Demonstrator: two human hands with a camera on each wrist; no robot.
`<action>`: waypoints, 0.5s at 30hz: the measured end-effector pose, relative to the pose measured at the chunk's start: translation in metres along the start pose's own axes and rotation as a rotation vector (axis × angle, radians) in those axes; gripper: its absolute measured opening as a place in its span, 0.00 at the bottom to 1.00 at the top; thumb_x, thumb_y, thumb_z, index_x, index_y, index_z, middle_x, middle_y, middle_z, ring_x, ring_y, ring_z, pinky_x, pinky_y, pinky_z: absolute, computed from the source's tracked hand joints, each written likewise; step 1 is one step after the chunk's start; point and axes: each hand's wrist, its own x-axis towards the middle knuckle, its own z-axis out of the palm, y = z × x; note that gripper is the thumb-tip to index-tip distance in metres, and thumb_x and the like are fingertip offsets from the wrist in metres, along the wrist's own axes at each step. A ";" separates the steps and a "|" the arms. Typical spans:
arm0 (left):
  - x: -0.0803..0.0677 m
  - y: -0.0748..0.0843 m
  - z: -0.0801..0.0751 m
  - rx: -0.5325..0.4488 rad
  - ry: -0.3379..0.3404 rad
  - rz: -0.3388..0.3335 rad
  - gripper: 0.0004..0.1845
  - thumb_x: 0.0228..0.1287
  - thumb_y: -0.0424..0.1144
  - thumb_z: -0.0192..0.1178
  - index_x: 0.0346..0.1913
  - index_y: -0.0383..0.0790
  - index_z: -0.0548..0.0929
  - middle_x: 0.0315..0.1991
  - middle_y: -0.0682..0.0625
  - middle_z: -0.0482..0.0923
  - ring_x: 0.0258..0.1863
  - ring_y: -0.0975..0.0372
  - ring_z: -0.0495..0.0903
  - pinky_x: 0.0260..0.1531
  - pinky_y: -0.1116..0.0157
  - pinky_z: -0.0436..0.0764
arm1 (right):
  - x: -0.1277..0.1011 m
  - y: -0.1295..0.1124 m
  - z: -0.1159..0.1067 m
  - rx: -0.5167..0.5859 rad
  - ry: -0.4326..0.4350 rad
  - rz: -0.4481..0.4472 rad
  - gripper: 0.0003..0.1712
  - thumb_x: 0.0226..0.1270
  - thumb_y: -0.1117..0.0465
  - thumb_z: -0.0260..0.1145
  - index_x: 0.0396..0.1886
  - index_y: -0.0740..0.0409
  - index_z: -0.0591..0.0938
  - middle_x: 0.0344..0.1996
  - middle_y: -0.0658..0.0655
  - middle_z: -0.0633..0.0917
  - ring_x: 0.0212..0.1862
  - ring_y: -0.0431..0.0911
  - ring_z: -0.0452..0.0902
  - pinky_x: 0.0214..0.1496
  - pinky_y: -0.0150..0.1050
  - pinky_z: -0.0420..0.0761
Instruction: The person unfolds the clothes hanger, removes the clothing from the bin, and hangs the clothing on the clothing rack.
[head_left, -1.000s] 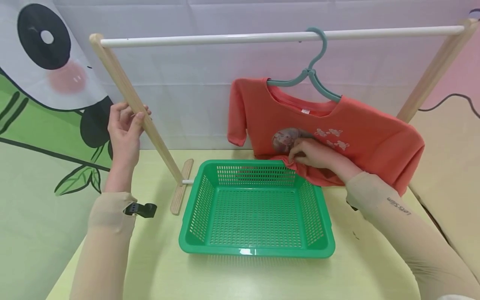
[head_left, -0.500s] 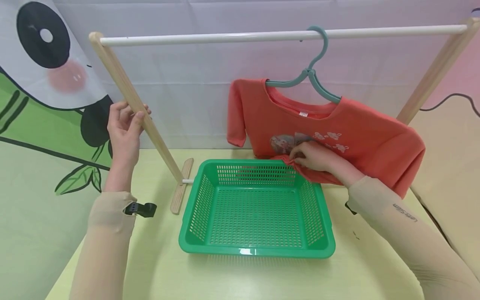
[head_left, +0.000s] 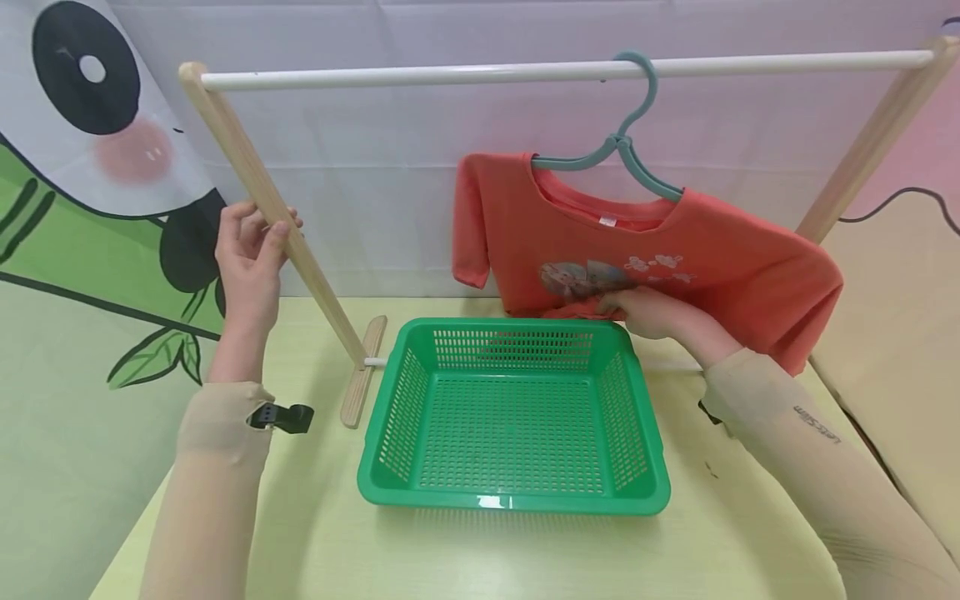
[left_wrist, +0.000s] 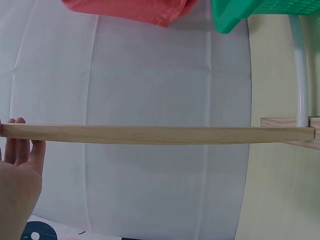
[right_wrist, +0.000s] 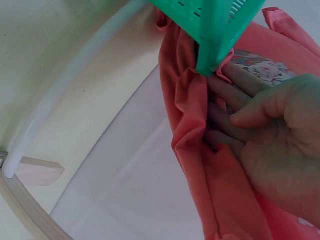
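Note:
A red shirt (head_left: 517,225) hangs on a blue-green hanger (head_left: 618,143) hooked over the rack's white rail (head_left: 450,76). Its lower part is bunched behind the green basket (head_left: 513,502). My right hand (head_left: 660,317) is at that bunched hem by the basket's back right corner. In the right wrist view, the fingers (right_wrist: 227,97) press into the red folds, with the thumb apart from them. My left hand (head_left: 251,267) holds the rack's left wooden post (head_left: 300,254), thumb in front and fingers behind, also seen in the left wrist view.
The basket stands on a pale yellow table (head_left: 480,558) between the rack's sides. A wooden foot (head_left: 363,375) supports the left post. The right post (head_left: 862,158) rises beyond the shirt's sleeve. A printed cloth (head_left: 360,208) covers the back.
My right hand has moved slightly right and let the pinched hem go down behind the basket's rim. The folds over the back right corner have dropped. My left hand stays on the post.

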 end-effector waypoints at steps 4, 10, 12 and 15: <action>0.000 0.000 0.000 -0.001 -0.002 0.003 0.15 0.62 0.30 0.58 0.52 0.39 0.73 0.45 0.43 0.79 0.47 0.52 0.78 0.46 0.67 0.81 | 0.002 0.009 0.004 0.006 -0.048 0.004 0.23 0.61 0.73 0.57 0.56 0.55 0.78 0.48 0.56 0.81 0.52 0.54 0.75 0.55 0.51 0.76; 0.001 -0.001 0.001 0.007 -0.009 0.006 0.16 0.62 0.30 0.58 0.52 0.38 0.73 0.45 0.42 0.79 0.47 0.53 0.79 0.46 0.67 0.80 | 0.001 0.018 0.006 0.066 -0.076 0.052 0.29 0.58 0.76 0.55 0.61 0.56 0.74 0.48 0.59 0.79 0.48 0.53 0.73 0.42 0.40 0.78; 0.000 -0.001 0.001 0.006 -0.008 0.006 0.16 0.62 0.30 0.58 0.52 0.38 0.73 0.46 0.42 0.79 0.47 0.53 0.79 0.46 0.66 0.80 | 0.000 0.019 0.007 0.070 -0.091 0.068 0.29 0.57 0.76 0.54 0.59 0.56 0.75 0.47 0.58 0.79 0.47 0.52 0.71 0.41 0.39 0.76; 0.000 0.000 0.001 0.008 -0.007 0.005 0.16 0.62 0.29 0.58 0.52 0.38 0.73 0.46 0.42 0.79 0.47 0.53 0.79 0.47 0.66 0.80 | -0.001 0.022 0.010 0.048 -0.123 0.086 0.26 0.59 0.74 0.55 0.57 0.54 0.77 0.47 0.56 0.79 0.48 0.51 0.71 0.45 0.44 0.77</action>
